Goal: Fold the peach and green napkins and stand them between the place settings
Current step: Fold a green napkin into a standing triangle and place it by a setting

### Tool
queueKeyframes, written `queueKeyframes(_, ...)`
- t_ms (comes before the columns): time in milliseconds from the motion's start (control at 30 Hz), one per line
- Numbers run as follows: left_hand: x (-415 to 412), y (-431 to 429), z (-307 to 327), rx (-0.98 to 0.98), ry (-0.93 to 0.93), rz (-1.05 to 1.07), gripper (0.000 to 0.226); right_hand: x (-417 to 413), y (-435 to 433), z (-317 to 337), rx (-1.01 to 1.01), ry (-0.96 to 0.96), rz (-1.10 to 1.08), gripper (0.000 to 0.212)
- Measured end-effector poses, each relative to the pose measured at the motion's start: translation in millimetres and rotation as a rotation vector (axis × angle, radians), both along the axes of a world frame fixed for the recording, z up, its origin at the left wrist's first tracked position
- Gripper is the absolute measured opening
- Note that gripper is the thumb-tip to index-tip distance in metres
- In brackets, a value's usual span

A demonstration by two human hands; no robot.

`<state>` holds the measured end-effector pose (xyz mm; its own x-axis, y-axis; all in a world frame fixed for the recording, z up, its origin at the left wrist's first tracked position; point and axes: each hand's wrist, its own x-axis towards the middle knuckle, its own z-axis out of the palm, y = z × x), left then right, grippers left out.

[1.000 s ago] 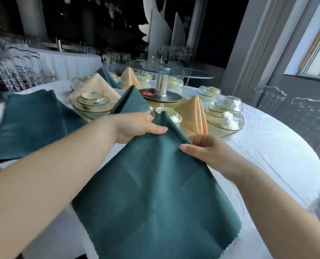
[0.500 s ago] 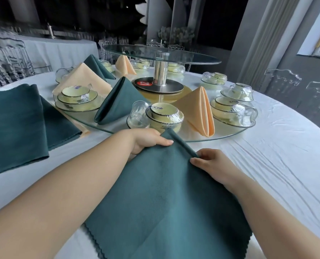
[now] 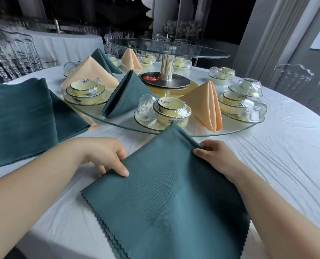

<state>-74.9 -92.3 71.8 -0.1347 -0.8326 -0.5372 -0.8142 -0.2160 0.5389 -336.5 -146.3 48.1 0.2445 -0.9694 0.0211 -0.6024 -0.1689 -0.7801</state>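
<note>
From my head camera, the green napkin (image 3: pixel 166 193) lies folded on the white worktop (image 3: pixel 286 165) right in front of me, its far corner against the glass turntable (image 3: pixel 230 132). My left hand (image 3: pixel 107 156) pinches its left edge, thumb on top and fingers beneath. My right hand (image 3: pixel 213 157) is closed on the fold along its far right edge. Farther off on the turntable, a standing green napkin (image 3: pixel 125 94) and a peach napkin (image 3: pixel 206 105) flank a wrapped bowl set (image 3: pixel 166 113)

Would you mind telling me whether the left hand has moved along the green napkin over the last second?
Yes. The left hand has slid back from the green napkin's far corner, away from the wrapped bowl, toward its left edge.
</note>
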Motion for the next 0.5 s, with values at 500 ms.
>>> queueKeyframes(500, 8.3, -3.1, -21.4, -0.370, 0.166, 0.197, 0.016, -9.2, -8.9, 5.5, 0.048, 0.120, -0.025, 0.010)
